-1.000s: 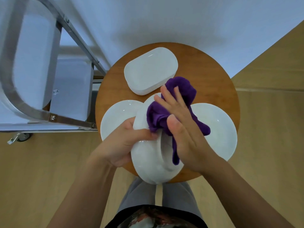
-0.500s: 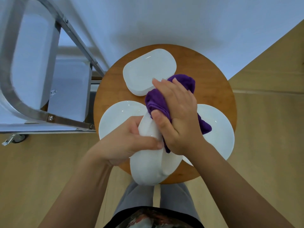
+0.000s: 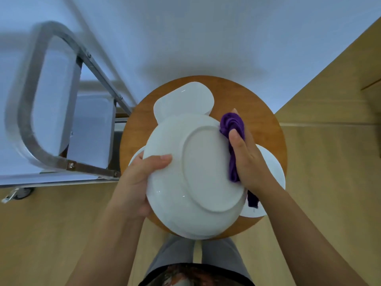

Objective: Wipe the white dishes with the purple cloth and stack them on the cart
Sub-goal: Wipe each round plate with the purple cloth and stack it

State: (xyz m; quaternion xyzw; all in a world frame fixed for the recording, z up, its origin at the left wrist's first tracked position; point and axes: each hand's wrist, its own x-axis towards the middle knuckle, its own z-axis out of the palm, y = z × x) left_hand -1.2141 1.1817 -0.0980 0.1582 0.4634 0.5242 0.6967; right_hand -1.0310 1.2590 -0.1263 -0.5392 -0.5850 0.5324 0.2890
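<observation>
A round white plate [image 3: 193, 174] is held above the round wooden table [image 3: 253, 112] with its underside facing me. My left hand [image 3: 142, 178] grips its left rim, thumb on the underside. My right hand [image 3: 247, 159] holds the purple cloth [image 3: 233, 129] against the plate's right edge; the cloth's tail hangs below the palm. A rounded rectangular white dish [image 3: 185, 100] lies at the table's far side, partly hidden by the plate. Another white plate [image 3: 272, 168] lies on the table under my right hand, and one edge [image 3: 137, 155] shows by my left hand.
The metal cart [image 3: 51, 100] with its curved handle and white shelves stands left of the table; a caster [image 3: 20, 193] shows near the floor. A white wall is behind. Wooden floor lies around, and my legs are below the table edge.
The plate has turned from edge-on to underside facing me. My right hand with the cloth has slid off the plate's face to its right rim.
</observation>
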